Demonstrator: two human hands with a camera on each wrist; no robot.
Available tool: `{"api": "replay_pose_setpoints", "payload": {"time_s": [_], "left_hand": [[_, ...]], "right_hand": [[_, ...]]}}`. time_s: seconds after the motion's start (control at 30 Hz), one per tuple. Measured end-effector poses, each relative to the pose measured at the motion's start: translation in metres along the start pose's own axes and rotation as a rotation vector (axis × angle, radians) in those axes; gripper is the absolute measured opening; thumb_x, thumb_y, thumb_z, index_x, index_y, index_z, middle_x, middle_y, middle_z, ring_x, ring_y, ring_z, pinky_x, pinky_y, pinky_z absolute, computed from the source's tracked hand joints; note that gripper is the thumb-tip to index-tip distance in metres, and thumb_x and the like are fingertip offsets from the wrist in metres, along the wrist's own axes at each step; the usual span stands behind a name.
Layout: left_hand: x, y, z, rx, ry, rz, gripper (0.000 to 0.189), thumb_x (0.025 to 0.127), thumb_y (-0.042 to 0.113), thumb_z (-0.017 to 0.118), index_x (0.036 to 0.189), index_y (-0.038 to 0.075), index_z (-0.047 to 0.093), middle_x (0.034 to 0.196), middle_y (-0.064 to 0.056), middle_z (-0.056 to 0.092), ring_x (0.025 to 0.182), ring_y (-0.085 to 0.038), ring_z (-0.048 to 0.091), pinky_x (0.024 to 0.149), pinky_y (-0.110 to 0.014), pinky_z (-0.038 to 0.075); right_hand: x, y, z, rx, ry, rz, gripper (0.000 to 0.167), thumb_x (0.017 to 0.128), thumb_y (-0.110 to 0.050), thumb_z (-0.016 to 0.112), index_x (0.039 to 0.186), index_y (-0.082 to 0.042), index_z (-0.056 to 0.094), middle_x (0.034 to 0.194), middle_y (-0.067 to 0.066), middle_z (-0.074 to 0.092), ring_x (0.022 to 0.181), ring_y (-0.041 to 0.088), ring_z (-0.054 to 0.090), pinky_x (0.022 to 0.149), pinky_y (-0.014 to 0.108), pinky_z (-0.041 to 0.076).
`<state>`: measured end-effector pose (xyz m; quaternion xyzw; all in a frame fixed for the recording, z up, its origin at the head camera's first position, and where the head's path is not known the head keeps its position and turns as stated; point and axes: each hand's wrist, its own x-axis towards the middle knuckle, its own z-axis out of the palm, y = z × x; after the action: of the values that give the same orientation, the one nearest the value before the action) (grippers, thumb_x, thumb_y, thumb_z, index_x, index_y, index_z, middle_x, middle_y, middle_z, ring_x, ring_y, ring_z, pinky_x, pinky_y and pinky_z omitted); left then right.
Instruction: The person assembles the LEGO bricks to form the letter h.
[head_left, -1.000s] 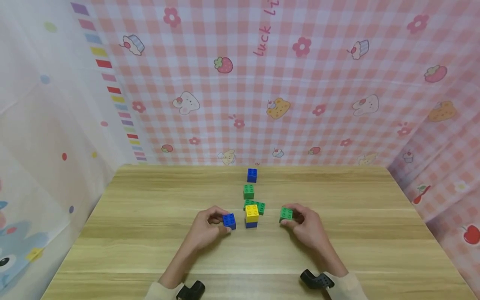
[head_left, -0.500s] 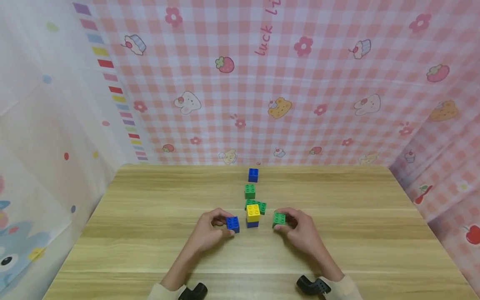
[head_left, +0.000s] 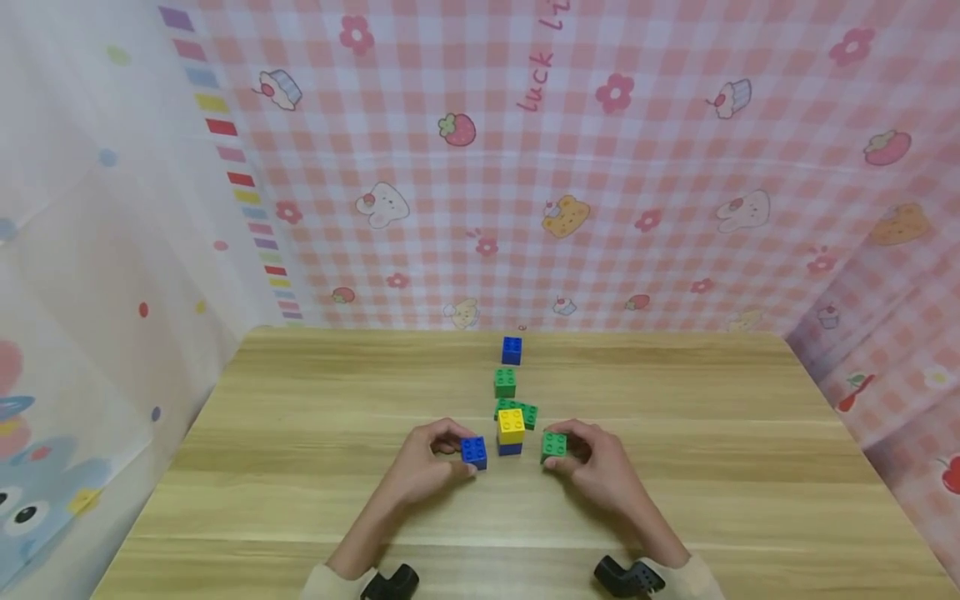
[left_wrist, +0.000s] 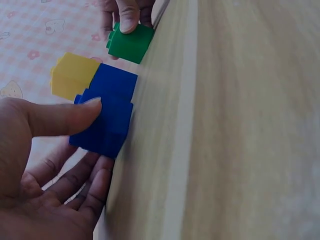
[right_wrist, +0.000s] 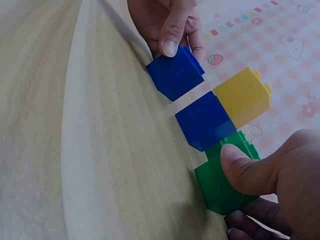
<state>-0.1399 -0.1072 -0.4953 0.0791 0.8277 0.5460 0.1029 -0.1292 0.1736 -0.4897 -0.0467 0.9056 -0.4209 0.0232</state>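
Note:
My left hand pinches a blue toy brick between thumb and fingers, just left of a small stack. That stack is a yellow brick on top of a blue brick. On its other side my right hand holds a green brick the same way. Both held bricks keep their studs up, close over the table. In the left wrist view the held blue brick overlaps the stack's lower brick.
Behind the stack lies a longer green piece, partly hidden by it. Farther back, in a row, stand a green brick and a blue brick. A pink checked cloth hangs behind the wooden table.
Both hands have moved inward with their bricks, toward the yellow and blue stack, and slightly nearer the person. The head view has shifted slightly. The stack stays put.

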Motion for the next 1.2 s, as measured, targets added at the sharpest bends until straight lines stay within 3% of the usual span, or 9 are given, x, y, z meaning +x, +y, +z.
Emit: {"api": "replay_pose_setpoints", "payload": {"time_s": [0.4, 0.73, 0.97, 1.2], "left_hand": [[-0.001, -0.004, -0.004, 0.036, -0.045, 0.023, 0.036, 0.074, 0.012, 0.088, 0.108, 0.018, 0.074, 0.102, 0.0, 0.071, 0.095, -0.017, 0.062, 0.087, -0.028, 0.052], [-0.002, -0.001, 0.002, 0.05, -0.135, 0.064, 0.036, 0.076, 0.014, 0.088, 0.109, 0.019, 0.074, 0.1, 0.002, 0.07, 0.094, -0.018, 0.061, 0.084, -0.024, 0.053], [-0.001, 0.001, 0.006, 0.043, -0.145, 0.082, 0.036, 0.076, 0.015, 0.09, 0.109, 0.02, 0.074, 0.101, 0.002, 0.071, 0.094, -0.018, 0.062, 0.083, -0.022, 0.053], [-0.002, 0.002, 0.008, 0.012, -0.165, 0.077, 0.037, 0.076, 0.014, 0.09, 0.109, 0.019, 0.075, 0.103, 0.001, 0.072, 0.095, -0.019, 0.062, 0.083, -0.023, 0.053]], "right_hand": [[0.003, 0.001, -0.011, 0.014, -0.125, -0.046, 0.035, 0.088, -0.02, 0.082, 0.121, -0.024, 0.073, 0.099, -0.006, 0.07, 0.087, 0.012, 0.059, 0.08, 0.023, 0.052], [0.0, -0.005, -0.022, 0.084, -0.136, -0.089, 0.039, 0.089, -0.026, 0.082, 0.126, -0.019, 0.072, 0.098, -0.002, 0.071, 0.089, 0.015, 0.063, 0.086, 0.027, 0.057], [-0.004, -0.013, -0.025, 0.089, -0.143, -0.146, 0.041, 0.089, -0.03, 0.081, 0.127, -0.02, 0.072, 0.1, -0.003, 0.071, 0.091, 0.016, 0.064, 0.086, 0.029, 0.059], [-0.007, -0.02, -0.023, 0.096, -0.162, -0.137, 0.042, 0.089, -0.032, 0.081, 0.127, -0.019, 0.071, 0.102, -0.003, 0.071, 0.094, 0.016, 0.062, 0.087, 0.03, 0.059]]}}
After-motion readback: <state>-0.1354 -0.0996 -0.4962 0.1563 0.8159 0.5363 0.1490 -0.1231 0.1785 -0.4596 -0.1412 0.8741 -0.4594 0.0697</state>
